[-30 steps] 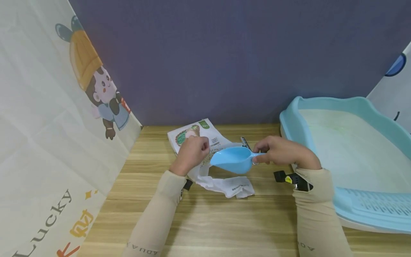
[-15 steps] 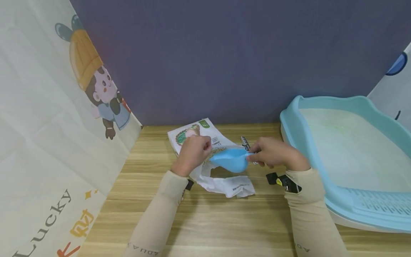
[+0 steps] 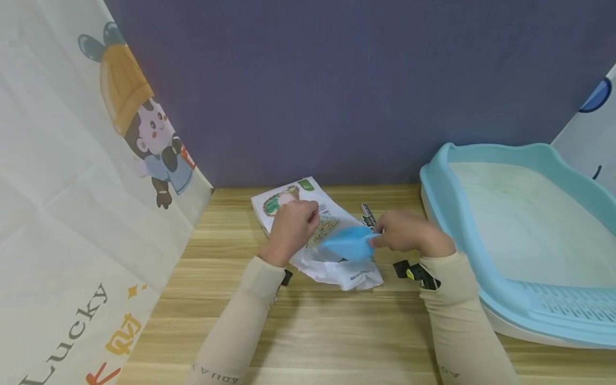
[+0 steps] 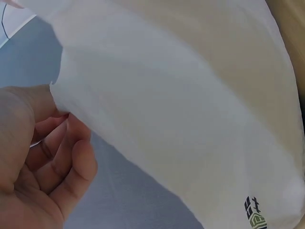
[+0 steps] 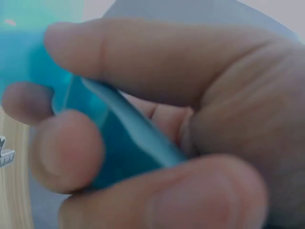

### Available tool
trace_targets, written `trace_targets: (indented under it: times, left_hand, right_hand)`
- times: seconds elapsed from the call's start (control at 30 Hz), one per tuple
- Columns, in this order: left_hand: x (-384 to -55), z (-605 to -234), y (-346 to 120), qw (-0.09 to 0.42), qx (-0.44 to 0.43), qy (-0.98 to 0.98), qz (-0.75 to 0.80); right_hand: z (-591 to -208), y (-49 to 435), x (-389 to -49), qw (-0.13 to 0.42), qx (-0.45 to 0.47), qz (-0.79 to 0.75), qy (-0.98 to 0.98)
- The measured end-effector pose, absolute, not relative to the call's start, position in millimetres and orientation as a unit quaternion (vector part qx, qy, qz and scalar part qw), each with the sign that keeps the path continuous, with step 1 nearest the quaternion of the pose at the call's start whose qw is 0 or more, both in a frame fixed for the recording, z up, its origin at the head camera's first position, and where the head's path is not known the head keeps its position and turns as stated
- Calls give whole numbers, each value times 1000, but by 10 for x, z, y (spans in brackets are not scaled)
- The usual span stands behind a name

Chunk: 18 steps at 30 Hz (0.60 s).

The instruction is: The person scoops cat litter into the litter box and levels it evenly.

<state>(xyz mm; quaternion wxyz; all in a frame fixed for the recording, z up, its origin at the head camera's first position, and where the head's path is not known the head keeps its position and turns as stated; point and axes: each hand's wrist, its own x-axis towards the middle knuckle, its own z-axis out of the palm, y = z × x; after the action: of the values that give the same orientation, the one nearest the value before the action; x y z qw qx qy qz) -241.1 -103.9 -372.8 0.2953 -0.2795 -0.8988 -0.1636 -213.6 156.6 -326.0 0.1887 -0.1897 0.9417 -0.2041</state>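
While the left hand (image 3: pixel 292 227) pinches the edge of the white bag (image 3: pixel 329 206) on the tabletop (image 3: pixel 337 331), the right hand (image 3: pixel 403 231) grips the blue scoop (image 3: pixel 350 245) at the exposed pellets (image 3: pixel 323 230). Scooping seems in hand; the next move probably calls for a level lift.

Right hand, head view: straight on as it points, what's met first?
The right hand, blue scoop leading, would likely meet grains in the white bag first; depth is unclear.

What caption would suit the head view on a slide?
Right hand grips a blue scoop at a torn-open white bag while the left hand pinches the bag.
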Motion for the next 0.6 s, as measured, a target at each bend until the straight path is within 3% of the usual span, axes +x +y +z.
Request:
trace_targets:
  times: [0.3, 0.6]
  left_hand:
    - [-2434, -3709, -1016, 267, -269, -911, -162]
    - [-2445, -3676, -993, 148, -275, -940, -142]
  right_hand:
    - [-3303, 1512, -2224, 175, -196, -208, 942]
    - [-3251, 1548, -2275, 178, -180, -194, 948]
